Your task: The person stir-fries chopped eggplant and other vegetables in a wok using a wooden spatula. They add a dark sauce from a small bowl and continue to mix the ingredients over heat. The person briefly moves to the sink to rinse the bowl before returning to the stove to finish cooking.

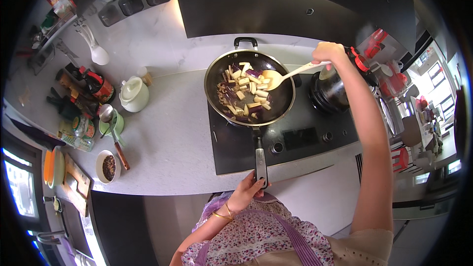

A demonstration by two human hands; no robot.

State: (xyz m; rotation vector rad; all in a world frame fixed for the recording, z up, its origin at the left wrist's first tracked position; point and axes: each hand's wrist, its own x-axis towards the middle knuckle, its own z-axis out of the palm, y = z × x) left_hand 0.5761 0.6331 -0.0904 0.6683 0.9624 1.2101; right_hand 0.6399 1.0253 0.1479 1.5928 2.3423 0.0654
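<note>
My left hand (250, 189) is closed around the end of the long handle (261, 162) of a wok. The dark wok (279, 109) sits on the left side of a black cooktop (236, 151). Inside lie cut eggplant pieces (254, 81) with purple skin and pale flesh, and browned minced bits (223, 94) at the left. My right hand (328, 52) grips the upper handle of a pale spatula (272, 79). Its broad blade touches the eggplant on the wok's right side.
A black pot (329, 90) stands on the cooktop's right. Left on the counter (173, 125) are a lidded white pot (134, 95), a green cup (115, 123) with a ladle (118, 147) across it, a bowl of dark sauce (108, 168) and bottles (99, 87). A range hood (251, 9) hangs above.
</note>
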